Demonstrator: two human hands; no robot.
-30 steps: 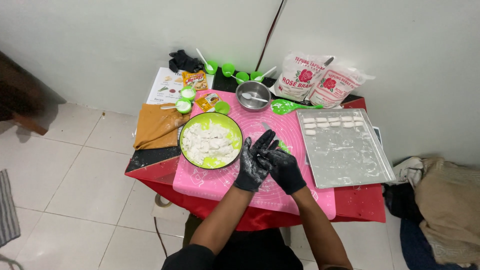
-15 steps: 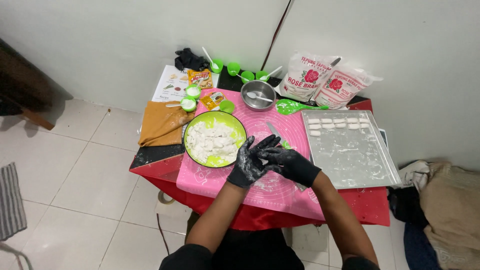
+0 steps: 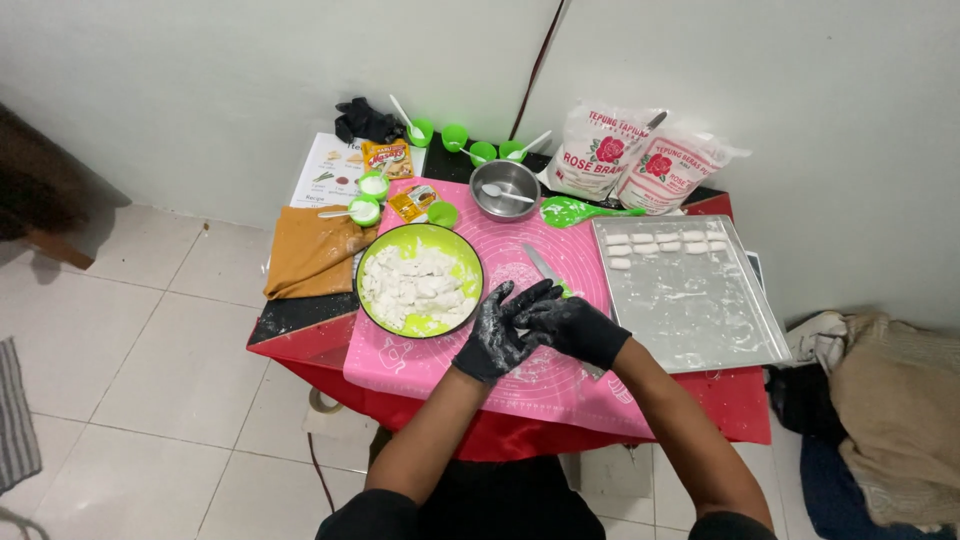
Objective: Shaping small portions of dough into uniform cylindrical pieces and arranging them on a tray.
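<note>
Left hand and right hand, both in black gloves dusted white, are pressed palm to palm over the pink mat; can't tell if anything is grasped between them. Just left of them sits the green bowl of white dough pieces, just behind them a knife on the mat, and to the right a metal tray with small dough pieces along its far edge. Table has a red cloth, stands on a pale tiled floor against a white wall; far edge carries a steel bowl, green cups and two flour bags.

Two flour bags behind a steel bowl
</note>
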